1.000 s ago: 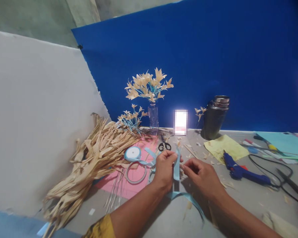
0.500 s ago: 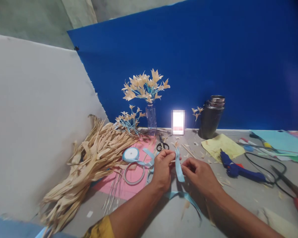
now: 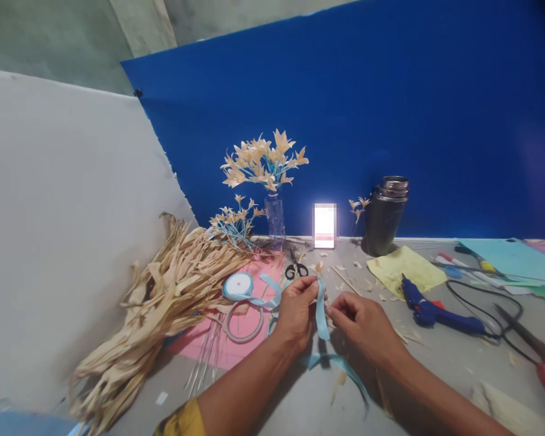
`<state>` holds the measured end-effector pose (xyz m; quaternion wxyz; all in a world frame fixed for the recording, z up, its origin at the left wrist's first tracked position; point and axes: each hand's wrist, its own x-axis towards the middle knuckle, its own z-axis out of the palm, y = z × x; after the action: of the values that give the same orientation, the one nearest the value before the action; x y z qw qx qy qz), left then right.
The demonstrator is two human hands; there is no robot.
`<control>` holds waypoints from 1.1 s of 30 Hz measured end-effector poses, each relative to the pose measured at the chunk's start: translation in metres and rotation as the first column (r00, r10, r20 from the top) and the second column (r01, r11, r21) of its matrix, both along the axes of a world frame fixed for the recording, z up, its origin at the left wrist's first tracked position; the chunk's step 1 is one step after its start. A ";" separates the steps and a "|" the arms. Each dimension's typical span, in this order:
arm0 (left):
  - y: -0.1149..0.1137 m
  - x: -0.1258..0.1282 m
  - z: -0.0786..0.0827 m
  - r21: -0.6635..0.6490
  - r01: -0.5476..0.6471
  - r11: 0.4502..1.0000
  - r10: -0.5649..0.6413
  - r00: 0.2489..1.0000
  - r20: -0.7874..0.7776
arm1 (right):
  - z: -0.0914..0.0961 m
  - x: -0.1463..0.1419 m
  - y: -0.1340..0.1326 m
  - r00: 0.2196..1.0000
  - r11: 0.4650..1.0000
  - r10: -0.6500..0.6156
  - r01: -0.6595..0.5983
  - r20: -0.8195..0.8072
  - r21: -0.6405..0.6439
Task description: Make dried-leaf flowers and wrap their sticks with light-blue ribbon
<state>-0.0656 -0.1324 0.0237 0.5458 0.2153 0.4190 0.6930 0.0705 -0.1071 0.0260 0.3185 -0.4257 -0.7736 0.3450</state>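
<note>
My left hand point(image 3: 295, 312) is closed in a pinch around the base of a small pale corn-husk flower point(image 3: 318, 267), whose petals stick up above the thumb. From that grip a strip of light blue ribbon point(image 3: 321, 315) hangs down with its lower end loose. Just right of the ribbon is my right hand point(image 3: 363, 324), thumb and fingers pressed together; whatever they pinch is too small to make out. Another length of blue ribbon lies on the table below the hands. A ribbon spool point(image 3: 238, 286) rests left of my left hand, near a grey ring point(image 3: 244, 322).
Dried husks point(image 3: 163, 297) pile up at left beside pink paper point(image 3: 195, 346) and wires. Behind stand a flower-filled bottle point(image 3: 275, 221), a glowing screen point(image 3: 324, 227) and a dark flask point(image 3: 384, 218). Small scissors point(image 3: 296, 270) lie ahead; a blue glue gun point(image 3: 440, 315) and large scissors point(image 3: 529, 339) lie right.
Both hands have shifted very slightly left, along with the flower and ribbon. The hanging ribbon's loose end sits a little lower and further left. Both grips look the same.
</note>
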 end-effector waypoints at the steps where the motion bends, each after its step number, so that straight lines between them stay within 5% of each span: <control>1: 0.000 0.000 0.000 0.003 0.002 1.000 -0.002 1.000 -0.005 | 0.000 0.000 0.000 1.000 1.000 -0.001 0.001 0.005 -0.002; 12: -0.001 -0.002 -0.002 0.036 0.060 0.998 -0.058 0.997 -0.040 | 0.004 -0.001 0.000 1.000 0.999 -0.024 0.024 -0.016 -0.031; 18: -0.002 0.000 0.001 0.026 0.085 0.996 -0.084 0.996 -0.023 | 0.006 -0.002 -0.003 0.993 0.964 0.041 -0.069 -0.113 -0.255; 24: -0.005 -0.002 0.007 0.058 0.162 0.985 -0.165 0.985 0.043 | 0.007 -0.003 -0.006 0.982 0.933 0.073 -0.129 -0.175 -0.337; 33: -0.008 -0.001 0.005 0.124 0.145 0.982 -0.146 0.989 -0.002 | 0.003 -0.004 -0.004 0.990 0.959 0.035 -0.073 -0.140 -0.273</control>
<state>-0.0670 -0.1406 0.0291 0.5821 0.2761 0.3562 0.6768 0.0669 -0.1108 0.0285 0.2972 -0.4207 -0.7060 0.4860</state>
